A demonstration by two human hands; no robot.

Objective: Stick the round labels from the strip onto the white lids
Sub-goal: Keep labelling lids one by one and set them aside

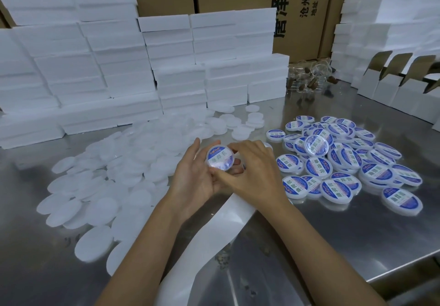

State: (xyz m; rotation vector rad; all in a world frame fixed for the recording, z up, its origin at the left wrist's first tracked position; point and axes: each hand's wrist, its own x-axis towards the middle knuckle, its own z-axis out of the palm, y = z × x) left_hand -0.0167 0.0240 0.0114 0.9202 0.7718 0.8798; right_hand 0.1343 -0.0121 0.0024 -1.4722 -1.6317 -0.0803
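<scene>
Strip (209, 234) of bare backing runs from the near edge of the surface (333, 246) up under the hands. Left hand (197, 179) cradles 1 lid (220, 158), fingers curled round it; right hand (252, 170) pinches its rim, label on. Step looks like press-down. Next: drop it on the labelled pile (345, 158) right of centre, take a blank lid (95, 241) from the left heap.
</scene>
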